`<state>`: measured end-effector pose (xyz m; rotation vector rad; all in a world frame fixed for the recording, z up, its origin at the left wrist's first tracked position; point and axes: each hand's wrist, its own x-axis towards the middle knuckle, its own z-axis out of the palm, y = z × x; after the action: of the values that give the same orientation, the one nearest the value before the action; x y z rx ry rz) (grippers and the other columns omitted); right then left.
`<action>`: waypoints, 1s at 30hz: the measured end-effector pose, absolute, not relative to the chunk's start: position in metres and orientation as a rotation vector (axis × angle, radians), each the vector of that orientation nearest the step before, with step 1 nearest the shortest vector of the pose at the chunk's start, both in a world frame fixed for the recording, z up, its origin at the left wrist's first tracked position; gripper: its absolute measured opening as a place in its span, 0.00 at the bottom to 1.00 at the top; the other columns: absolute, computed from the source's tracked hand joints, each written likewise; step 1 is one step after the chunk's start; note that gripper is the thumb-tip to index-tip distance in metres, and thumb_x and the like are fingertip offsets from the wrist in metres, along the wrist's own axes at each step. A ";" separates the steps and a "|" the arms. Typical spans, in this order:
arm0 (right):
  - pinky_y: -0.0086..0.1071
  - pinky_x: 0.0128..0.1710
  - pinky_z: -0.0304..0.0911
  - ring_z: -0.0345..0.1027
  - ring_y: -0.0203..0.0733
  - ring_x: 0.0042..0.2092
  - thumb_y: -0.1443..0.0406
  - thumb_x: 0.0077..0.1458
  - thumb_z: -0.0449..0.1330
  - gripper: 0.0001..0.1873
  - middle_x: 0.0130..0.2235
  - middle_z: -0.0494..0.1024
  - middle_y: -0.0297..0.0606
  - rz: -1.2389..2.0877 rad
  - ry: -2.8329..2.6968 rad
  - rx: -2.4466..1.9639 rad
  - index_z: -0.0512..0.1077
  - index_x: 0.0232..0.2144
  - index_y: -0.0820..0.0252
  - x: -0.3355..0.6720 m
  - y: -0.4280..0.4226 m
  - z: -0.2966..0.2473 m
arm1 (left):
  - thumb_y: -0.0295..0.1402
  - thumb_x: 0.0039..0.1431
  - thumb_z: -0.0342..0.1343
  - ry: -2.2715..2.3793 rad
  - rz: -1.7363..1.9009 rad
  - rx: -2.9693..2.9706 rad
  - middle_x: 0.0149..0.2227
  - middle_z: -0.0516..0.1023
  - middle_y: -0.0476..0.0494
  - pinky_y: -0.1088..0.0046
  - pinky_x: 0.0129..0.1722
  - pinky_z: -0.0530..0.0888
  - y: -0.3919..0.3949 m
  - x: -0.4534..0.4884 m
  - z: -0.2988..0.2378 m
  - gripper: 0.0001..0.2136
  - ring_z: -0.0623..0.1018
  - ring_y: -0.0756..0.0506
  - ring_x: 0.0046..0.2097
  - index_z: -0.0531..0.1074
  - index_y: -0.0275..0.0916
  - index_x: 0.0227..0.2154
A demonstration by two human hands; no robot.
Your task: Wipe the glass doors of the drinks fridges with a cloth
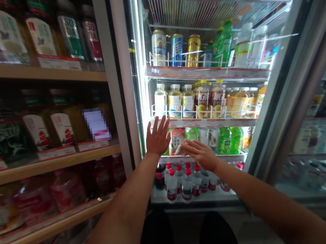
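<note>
Both of my arms reach into a lit drinks fridge. My left hand [158,138] is raised with its fingers spread and nothing in it, near the left end of a shelf edge. My right hand [198,154] has its fingers stretched out toward the left, in front of a red drink package [178,136]. Whether its fingertips touch the package I cannot tell. Green bottles [230,140] stand on the same shelf, to the right of my right hand. Below both hands are several clear bottles with red caps [187,183]. Above them sits a row of yellow-labelled bottles [188,100].
A higher fridge shelf holds cans [177,50] and green bottles [224,41]. At right, the glass door's metal frame [293,65] slants across. Left of the fridge, a wooden rack [51,164] carries juice and soda bottles. A pixelated patch covers one spot there.
</note>
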<state>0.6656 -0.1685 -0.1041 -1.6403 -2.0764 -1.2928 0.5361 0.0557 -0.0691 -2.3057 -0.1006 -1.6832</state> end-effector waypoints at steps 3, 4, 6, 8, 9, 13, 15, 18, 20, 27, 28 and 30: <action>0.48 0.71 0.58 0.50 0.47 0.73 0.76 0.67 0.50 0.28 0.67 0.67 0.40 -1.366 -1.859 -1.652 0.66 0.67 0.60 0.666 -0.158 -0.085 | 0.35 0.72 0.48 -0.069 -1.701 -2.313 0.71 0.59 0.38 0.51 0.74 0.41 0.056 0.536 -0.069 0.25 0.49 0.38 0.75 0.61 0.38 0.70; 0.49 0.72 0.56 0.49 0.47 0.74 0.76 0.68 0.49 0.29 0.68 0.66 0.40 -1.371 -1.783 -1.666 0.65 0.67 0.59 0.666 -0.154 -0.082 | 0.35 0.72 0.48 -0.068 -1.701 -2.319 0.71 0.59 0.37 0.51 0.74 0.42 0.056 0.536 -0.069 0.26 0.49 0.38 0.75 0.61 0.38 0.70; 0.49 0.72 0.55 0.48 0.46 0.74 0.75 0.68 0.48 0.29 0.68 0.66 0.40 -1.352 -1.721 -1.697 0.65 0.68 0.57 0.663 -0.149 -0.081 | 0.36 0.73 0.48 -0.081 -1.690 -2.332 0.71 0.59 0.37 0.51 0.74 0.42 0.056 0.536 -0.070 0.25 0.50 0.38 0.75 0.60 0.38 0.70; 0.47 0.73 0.55 0.52 0.44 0.73 0.76 0.67 0.48 0.30 0.67 0.68 0.39 -1.330 -1.794 -1.695 0.65 0.67 0.55 0.659 -0.145 -0.085 | 0.36 0.73 0.47 -0.093 -1.684 -2.326 0.71 0.59 0.38 0.51 0.74 0.41 0.057 0.537 -0.070 0.25 0.50 0.38 0.75 0.61 0.38 0.70; 0.46 0.73 0.55 0.53 0.44 0.72 0.75 0.67 0.49 0.29 0.66 0.69 0.38 -1.323 -1.851 -1.686 0.66 0.67 0.55 0.658 -0.144 -0.085 | 0.36 0.73 0.47 -0.096 -1.683 -2.316 0.71 0.59 0.38 0.51 0.74 0.41 0.057 0.537 -0.070 0.25 0.50 0.38 0.75 0.61 0.38 0.70; 0.46 0.73 0.54 0.51 0.45 0.73 0.75 0.67 0.50 0.29 0.67 0.67 0.37 -1.357 -1.799 -1.660 0.65 0.68 0.56 0.659 -0.139 -0.059 | 0.36 0.73 0.48 -0.096 -1.678 -2.281 0.71 0.59 0.38 0.52 0.75 0.40 0.057 0.536 -0.070 0.26 0.48 0.39 0.75 0.60 0.38 0.71; 0.49 0.74 0.52 0.48 0.45 0.74 0.75 0.67 0.49 0.31 0.69 0.65 0.36 -1.383 -1.610 -1.644 0.62 0.69 0.55 0.660 -0.135 -0.036 | 0.35 0.73 0.48 -0.072 -1.688 -2.259 0.71 0.58 0.38 0.52 0.75 0.40 0.057 0.536 -0.069 0.26 0.47 0.39 0.75 0.59 0.38 0.71; 0.50 0.74 0.51 0.47 0.46 0.74 0.75 0.66 0.48 0.32 0.69 0.64 0.35 -1.408 -1.458 -1.597 0.61 0.70 0.54 0.661 -0.129 -0.016 | 0.34 0.73 0.48 -0.040 -1.722 -2.198 0.71 0.58 0.36 0.53 0.75 0.39 0.056 0.536 -0.069 0.25 0.45 0.39 0.75 0.60 0.35 0.70; 0.48 0.74 0.53 0.50 0.45 0.73 0.74 0.67 0.49 0.31 0.68 0.65 0.36 -1.415 -1.527 -1.608 0.63 0.69 0.54 0.660 -0.128 -0.014 | 0.34 0.73 0.48 -0.029 -1.730 -2.190 0.71 0.58 0.36 0.52 0.75 0.39 0.056 0.536 -0.069 0.25 0.44 0.40 0.75 0.61 0.35 0.69; 0.48 0.74 0.52 0.48 0.45 0.74 0.76 0.67 0.47 0.34 0.69 0.64 0.31 -1.462 -1.600 -1.599 0.60 0.70 0.49 0.653 -0.113 0.017 | 0.34 0.73 0.48 -0.049 -1.722 -2.194 0.71 0.58 0.37 0.53 0.75 0.40 0.057 0.535 -0.068 0.25 0.45 0.40 0.75 0.61 0.36 0.70; 0.48 0.74 0.51 0.47 0.45 0.74 0.77 0.66 0.46 0.35 0.69 0.64 0.30 -1.465 -1.530 -1.592 0.58 0.71 0.48 0.652 -0.109 0.023 | 0.34 0.73 0.48 -0.056 -1.718 -2.204 0.71 0.58 0.37 0.53 0.75 0.40 0.057 0.535 -0.068 0.26 0.45 0.40 0.75 0.60 0.36 0.70; 0.49 0.75 0.50 0.46 0.45 0.75 0.77 0.66 0.46 0.37 0.70 0.63 0.30 -1.453 -1.480 -1.591 0.56 0.72 0.47 0.648 -0.103 0.029 | 0.34 0.73 0.48 -0.058 -1.716 -2.211 0.71 0.58 0.38 0.53 0.75 0.40 0.057 0.535 -0.068 0.26 0.45 0.39 0.75 0.59 0.36 0.71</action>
<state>0.6482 -0.1030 0.0291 -1.5907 -1.4801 -1.4531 0.5353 0.0571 -0.0685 -2.2111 -0.0577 -1.7158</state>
